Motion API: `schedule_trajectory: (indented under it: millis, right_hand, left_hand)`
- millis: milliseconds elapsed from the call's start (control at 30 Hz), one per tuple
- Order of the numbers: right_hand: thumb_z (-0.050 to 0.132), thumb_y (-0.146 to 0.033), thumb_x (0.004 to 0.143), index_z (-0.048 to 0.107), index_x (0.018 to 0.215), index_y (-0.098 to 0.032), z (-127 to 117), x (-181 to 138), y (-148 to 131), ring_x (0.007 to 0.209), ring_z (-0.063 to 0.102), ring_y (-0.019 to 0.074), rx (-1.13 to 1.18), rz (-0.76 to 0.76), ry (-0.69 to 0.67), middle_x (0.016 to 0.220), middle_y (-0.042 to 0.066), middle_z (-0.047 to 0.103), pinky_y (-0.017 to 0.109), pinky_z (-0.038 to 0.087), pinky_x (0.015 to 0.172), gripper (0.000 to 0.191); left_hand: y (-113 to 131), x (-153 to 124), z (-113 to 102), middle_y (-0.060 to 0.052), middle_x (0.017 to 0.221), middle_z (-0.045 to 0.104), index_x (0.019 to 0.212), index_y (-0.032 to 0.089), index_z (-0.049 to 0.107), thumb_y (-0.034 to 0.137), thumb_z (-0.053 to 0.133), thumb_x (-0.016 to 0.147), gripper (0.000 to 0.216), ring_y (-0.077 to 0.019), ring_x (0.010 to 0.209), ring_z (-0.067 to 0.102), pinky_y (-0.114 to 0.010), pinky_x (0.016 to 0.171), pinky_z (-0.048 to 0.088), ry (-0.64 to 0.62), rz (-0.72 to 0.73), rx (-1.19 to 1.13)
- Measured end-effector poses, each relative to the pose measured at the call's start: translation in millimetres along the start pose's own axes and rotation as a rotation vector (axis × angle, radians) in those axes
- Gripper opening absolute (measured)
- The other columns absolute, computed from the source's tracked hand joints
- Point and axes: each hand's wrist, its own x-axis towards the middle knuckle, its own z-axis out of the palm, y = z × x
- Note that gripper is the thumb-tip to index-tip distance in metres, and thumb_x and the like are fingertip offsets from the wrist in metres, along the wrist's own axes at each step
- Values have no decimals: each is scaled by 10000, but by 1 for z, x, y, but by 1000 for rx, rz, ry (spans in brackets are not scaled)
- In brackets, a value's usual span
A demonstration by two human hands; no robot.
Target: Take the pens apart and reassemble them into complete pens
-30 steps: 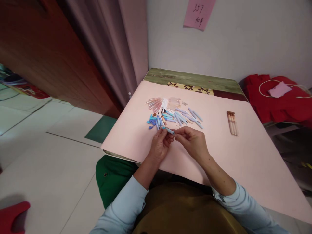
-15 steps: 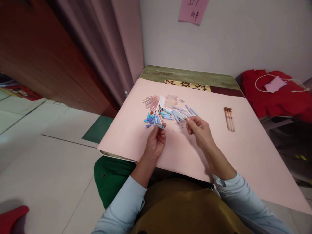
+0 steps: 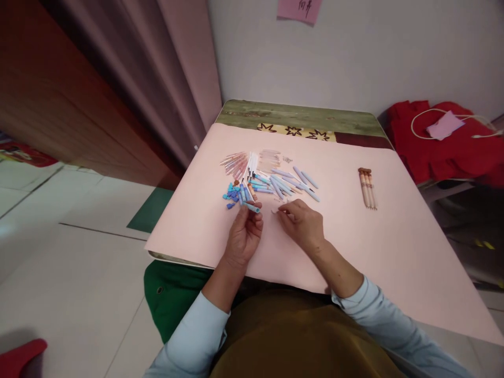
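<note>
My left hand (image 3: 244, 236) is closed round a light blue pen barrel (image 3: 252, 208), its hollow end pointing right. Just right of it, my right hand (image 3: 302, 223) is low over the table with thumb and forefinger together. Their tips meet at a tiny pale, clear piece (image 3: 274, 211); whether they grip it I cannot make out. Behind my hands lie blue pen caps (image 3: 232, 195), blue pen barrels (image 3: 263, 185), pale lilac-blue barrels (image 3: 281, 185), white refills with dark tips (image 3: 252, 164), pinkish barrels (image 3: 235, 164) and clear tubes (image 3: 270, 159).
Three assembled pens with brown tops (image 3: 367, 189) lie side by side on the right of the pink-covered table (image 3: 394, 273). Small clear bits (image 3: 287, 159) sit behind the barrels. A red cloth-covered seat (image 3: 429, 152) with a white cord stands beyond the right edge.
My right hand has moved left and toward me, from the lilac-blue barrels to the small clear piece. My left hand keeps the blue barrel. The view has shifted slightly.
</note>
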Motion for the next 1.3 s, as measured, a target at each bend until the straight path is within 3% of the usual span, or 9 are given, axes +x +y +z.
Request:
schedule_trajectory:
  millis: [200, 433, 600, 700, 800, 1000, 1200, 1300]
  right_hand:
    - [557, -370, 916, 715, 838, -244, 10, 4, -8, 666, 586, 132, -153, -40, -78, 839, 17, 675, 262, 271, 526, 217]
    - [513, -316, 929, 691, 891, -212, 8, 4, -3, 681, 590, 127, -79, 7, 56, 869, 33, 687, 243, 338, 571, 210]
    - [554, -294, 872, 669, 914, -203, 1, 5, -4, 682, 595, 133, 321, 186, 110, 820, 20, 680, 242, 437, 643, 153]
    - [613, -341, 828, 648, 951, -188, -7, 6, -16, 657, 608, 133, 705, 342, 74, 813, 22, 670, 262, 484, 643, 200]
    - [683, -368, 772, 643, 932, -181, -18, 8, -34, 671, 622, 138, 961, 399, 5, 795, 21, 663, 278, 507, 659, 249]
    - [700, -339, 765, 719, 904, -179, -30, 5, -60, 650, 580, 119, 1023, 388, -114, 742, 15, 667, 262, 501, 642, 213]
    - [727, -371, 773, 684, 926, -182, -35, 0, -83, 697, 653, 146, 1017, 287, -68, 807, 29, 705, 289, 557, 673, 246]
    - [690, -350, 824, 682, 900, -194, -36, -1, -93, 737, 683, 157, 871, 154, -41, 849, 34, 723, 291, 566, 720, 173]
  left_hand:
    - [-1, 1, 1, -33, 853, 691, 915, 143, 666, 221, 594, 903, 107, -53, 616, 588, -133, 546, 494, -9, 31, 33]
    - [-1, 0, -4, -37, 862, 697, 930, 134, 659, 197, 583, 905, 102, -48, 604, 603, -120, 533, 507, -44, 22, -5]
    - [-2, 0, -3, -58, 880, 719, 966, 105, 652, 148, 548, 918, 123, -60, 629, 655, -124, 584, 556, 7, 46, 14]
    - [-2, -2, -1, -70, 882, 726, 982, 89, 649, 116, 509, 931, 151, -65, 635, 670, -123, 600, 566, 42, 40, 3]
    - [1, -5, 1, -71, 877, 724, 984, 75, 646, 102, 470, 947, 182, -59, 635, 670, -110, 605, 565, 50, 14, -40]
    - [12, -11, -6, -53, 813, 701, 1017, 73, 627, 206, 383, 1004, 278, -27, 569, 628, -68, 520, 530, 8, -124, -247]
    - [13, -9, -13, -55, 806, 702, 1021, 84, 630, 245, 420, 995, 266, -36, 567, 631, -76, 513, 531, 14, -167, -289]
    - [9, -6, -16, -53, 786, 699, 959, 79, 641, 212, 440, 984, 242, -42, 576, 638, -80, 524, 532, 4, -143, -249]
